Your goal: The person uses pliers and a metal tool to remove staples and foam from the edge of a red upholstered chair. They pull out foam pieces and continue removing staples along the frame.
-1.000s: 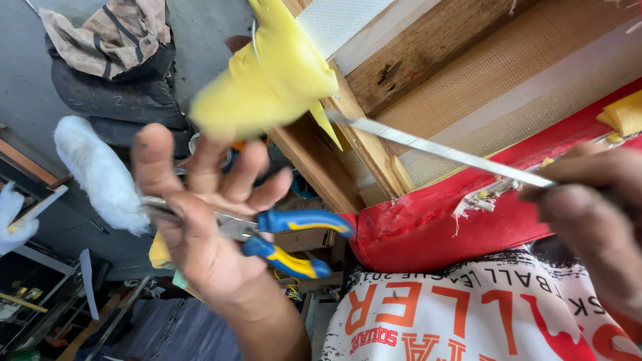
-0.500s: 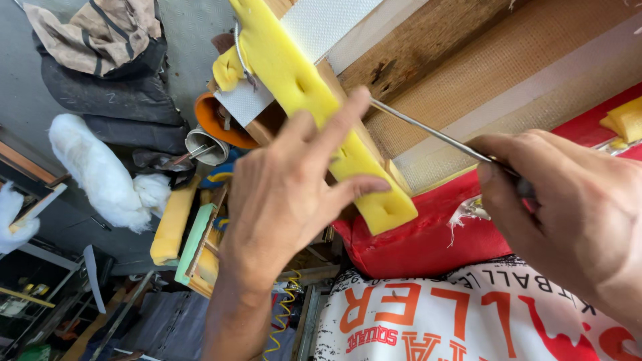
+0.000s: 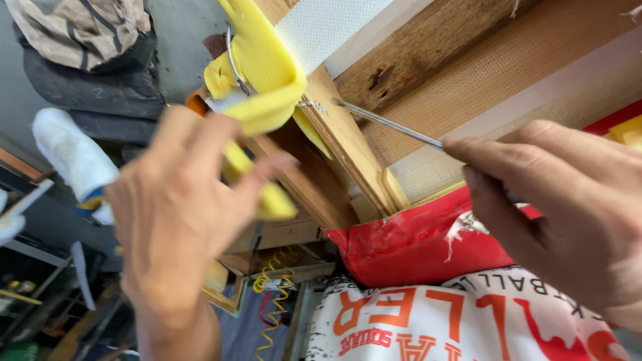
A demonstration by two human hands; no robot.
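Your left hand (image 3: 184, 207) pinches the folded yellow foam strip (image 3: 264, 73) beside the wooden frame edge (image 3: 351, 154); your right hand (image 3: 562, 207) is pressed together around a thin metal rod (image 3: 388, 124), its tip touching that edge, open room below

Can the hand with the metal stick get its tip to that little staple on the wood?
Probably yes. The right hand holds the thin metal tool, and its tip already sits close beside the staple on the wooden frame edge, with nothing between them.
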